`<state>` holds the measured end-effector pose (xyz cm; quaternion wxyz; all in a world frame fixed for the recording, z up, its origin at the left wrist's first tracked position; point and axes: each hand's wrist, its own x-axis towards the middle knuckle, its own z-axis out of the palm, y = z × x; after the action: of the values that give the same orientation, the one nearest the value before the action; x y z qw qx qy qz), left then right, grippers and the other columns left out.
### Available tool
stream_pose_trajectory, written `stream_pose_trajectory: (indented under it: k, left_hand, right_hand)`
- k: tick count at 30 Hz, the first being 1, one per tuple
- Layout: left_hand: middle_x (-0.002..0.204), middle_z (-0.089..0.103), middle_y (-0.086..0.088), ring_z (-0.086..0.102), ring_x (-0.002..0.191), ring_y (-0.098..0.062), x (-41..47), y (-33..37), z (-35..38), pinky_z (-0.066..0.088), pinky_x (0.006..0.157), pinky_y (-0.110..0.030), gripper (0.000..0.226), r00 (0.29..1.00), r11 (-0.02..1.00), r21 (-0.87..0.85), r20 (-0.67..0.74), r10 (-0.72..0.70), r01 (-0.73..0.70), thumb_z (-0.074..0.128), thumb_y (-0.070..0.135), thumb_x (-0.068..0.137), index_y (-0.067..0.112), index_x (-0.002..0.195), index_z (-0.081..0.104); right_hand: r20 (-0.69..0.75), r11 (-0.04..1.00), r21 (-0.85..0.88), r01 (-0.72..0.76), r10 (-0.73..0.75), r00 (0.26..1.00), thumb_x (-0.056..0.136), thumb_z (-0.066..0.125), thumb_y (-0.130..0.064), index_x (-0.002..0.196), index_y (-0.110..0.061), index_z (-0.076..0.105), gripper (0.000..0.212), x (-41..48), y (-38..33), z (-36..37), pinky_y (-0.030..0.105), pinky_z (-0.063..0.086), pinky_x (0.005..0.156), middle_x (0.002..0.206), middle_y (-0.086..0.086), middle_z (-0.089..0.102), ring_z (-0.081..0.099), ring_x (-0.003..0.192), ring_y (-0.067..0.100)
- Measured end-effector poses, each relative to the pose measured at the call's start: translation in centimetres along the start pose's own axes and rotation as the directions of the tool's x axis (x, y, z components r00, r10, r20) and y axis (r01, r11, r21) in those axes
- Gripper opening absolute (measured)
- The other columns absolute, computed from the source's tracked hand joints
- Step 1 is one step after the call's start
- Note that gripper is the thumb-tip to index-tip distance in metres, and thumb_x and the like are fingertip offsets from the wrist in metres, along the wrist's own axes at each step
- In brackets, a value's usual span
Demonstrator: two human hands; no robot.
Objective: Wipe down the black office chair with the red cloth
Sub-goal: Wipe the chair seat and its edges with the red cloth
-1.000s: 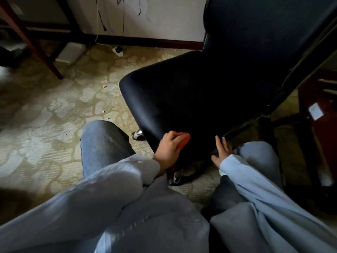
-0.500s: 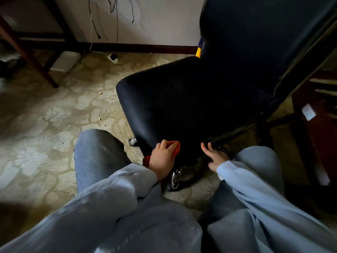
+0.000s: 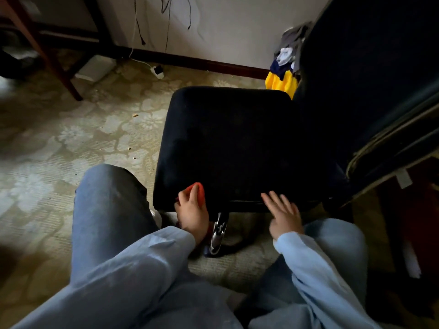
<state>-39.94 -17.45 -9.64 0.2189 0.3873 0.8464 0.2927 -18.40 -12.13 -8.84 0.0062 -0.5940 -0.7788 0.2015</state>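
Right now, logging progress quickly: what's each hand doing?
Left hand: closed on the red cloth, at the seat edge.
Right hand: open, empty, fingers on the seat edge.

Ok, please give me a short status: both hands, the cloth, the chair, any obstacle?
Left hand grips red cloth at near-left seat corner. Right hand open, fingers on black chair seat front edge. Nothing lying on seat.

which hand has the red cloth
The left hand, curled around the red cloth at the seat's near left corner. The right hand rests open and empty on the seat edge.
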Motion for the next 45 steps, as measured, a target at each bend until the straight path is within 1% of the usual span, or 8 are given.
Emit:
stream_pose_trajectory:
  k: [5, 16, 22, 27, 34, 40, 42, 45]
  left_hand:
    - [0.146, 0.025, -0.003, 0.032, 0.124, -0.032, -1.2, 3.0, 3.9, 0.03, 0.106, -0.04, 0.059, 0.99, 0.99, -0.103, -0.092, -0.104, 0.094, 0.047, 0.007, 0.092, 0.028, 0.144, 0.031]
    - [0.134, 0.044, -0.006, 0.044, 0.111, -0.032, -3.7, 5.2, 7.5, 0.043, 0.093, -0.034, 0.05, 0.918, 0.924, -0.124, 0.121, 0.377, -0.362, 0.048, 0.007, 0.092, 0.025, 0.138, 0.045]
    - [0.131, 0.038, -0.015, 0.038, 0.113, -0.031, 0.1, 3.5, 3.8, 0.032, 0.098, -0.034, 0.056, 0.941, 0.959, -0.281, -0.315, -0.12, 0.028, 0.052, 0.002, 0.087, 0.026, 0.138, 0.045]
    - [0.136, 0.031, -0.011, 0.033, 0.12, -0.028, 2.8, 2.1, 3.0, 0.022, 0.096, -0.023, 0.054, 0.922, 0.933, -0.332, -0.3, -0.243, 0.138, 0.046, 0.006, 0.092, 0.028, 0.141, 0.038]
    - [0.123, 0.045, -0.011, 0.046, 0.113, -0.029, -0.4, 2.2, 7.0, 0.033, 0.099, -0.02, 0.04, 0.99, 0.949, -0.301, -0.13, 0.062, -0.099, 0.044, 0.009, 0.092, 0.012, 0.132, 0.048]
    - [0.112, 0.052, -0.015, 0.056, 0.095, -0.028, -3.6, 1.6, 9.3, 0.051, 0.082, -0.04, 0.038, 0.842, 0.825, -0.188, -0.024, 0.539, -0.533, 0.043, 0.021, 0.093, 0.014, 0.129, 0.055]
    - [0.113, 0.051, -0.016, 0.055, 0.098, -0.028, -2.6, 2.0, 7.9, 0.049, 0.089, -0.039, 0.04, 0.89, 0.848, -0.272, -0.116, 0.441, -0.456, 0.042, 0.02, 0.091, 0.015, 0.128, 0.056]
    - [0.118, 0.045, -0.019, 0.045, 0.104, -0.024, 1.8, 2.1, 4.6, 0.032, 0.1, -0.024, 0.054, 0.951, 0.893, -0.417, -0.308, 0.035, -0.168, 0.049, -0.005, 0.08, 0.013, 0.131, 0.055]
  right_hand:
    - [0.126, 0.948, -0.139, -0.287, 0.305, 0.944, 0.082, 0.043, -0.003, 0.149, -0.031, -0.005, 0.086, 0.7, 3.3, -1.3, 0.039, -0.003, 0.117, 0.158, -0.001, -0.011, -0.009, 0.145, 0.021]
    - [0.193, 0.94, -0.21, -0.27, 0.31, 0.931, 0.085, 0.043, -0.005, 0.149, -0.029, -0.007, 0.084, 1.0, 2.2, -1.2, 0.039, -0.004, 0.115, 0.158, 0.001, -0.013, -0.01, 0.145, 0.025]
    - [0.236, 0.95, -0.192, -0.246, 0.287, 0.928, 0.086, 0.042, -0.004, 0.15, -0.029, -0.005, 0.083, 0.9, 1.5, -1.6, 0.036, 0.001, 0.116, 0.158, 0.001, -0.009, -0.005, 0.145, 0.024]
    - [0.276, 0.973, -0.122, -0.197, 0.224, 0.935, 0.084, 0.039, 0.002, 0.149, -0.03, -0.006, 0.085, 0.0, 0.4, -1.4, 0.034, 0.001, 0.116, 0.158, 0.002, -0.01, -0.006, 0.145, 0.023]
    - [0.273, 0.989, 0.052, -0.135, 0.116, 0.955, 0.081, 0.038, 0.009, 0.149, -0.033, 0.001, 0.088, -1.3, -0.8, -0.2, 0.028, 0.004, 0.116, 0.158, -0.006, -0.003, -0.004, 0.145, 0.017]
    - [0.288, 0.971, 0.208, -0.114, 0.05, 0.956, 0.08, 0.035, 0.016, 0.147, -0.037, 0.006, 0.09, -2.1, -1.4, 0.2, 0.038, 0.003, 0.118, 0.157, -0.011, 0.003, -0.002, 0.144, 0.008]
    - [0.341, 0.977, 0.201, -0.067, -0.006, 0.94, 0.08, 0.034, 0.018, 0.145, -0.038, -0.001, 0.093, -2.2, -1.6, 0.6, 0.048, 0.001, 0.117, 0.157, -0.008, -0.006, -0.008, 0.144, 0.009]
    - [0.342, 0.996, 0.066, 0.061, -0.08, 0.936, 0.079, 0.035, 0.017, 0.146, -0.03, -0.011, 0.094, -2.4, -2.0, 1.3, 0.033, -0.01, 0.114, 0.15, -0.008, -0.026, -0.02, 0.141, 0.012]
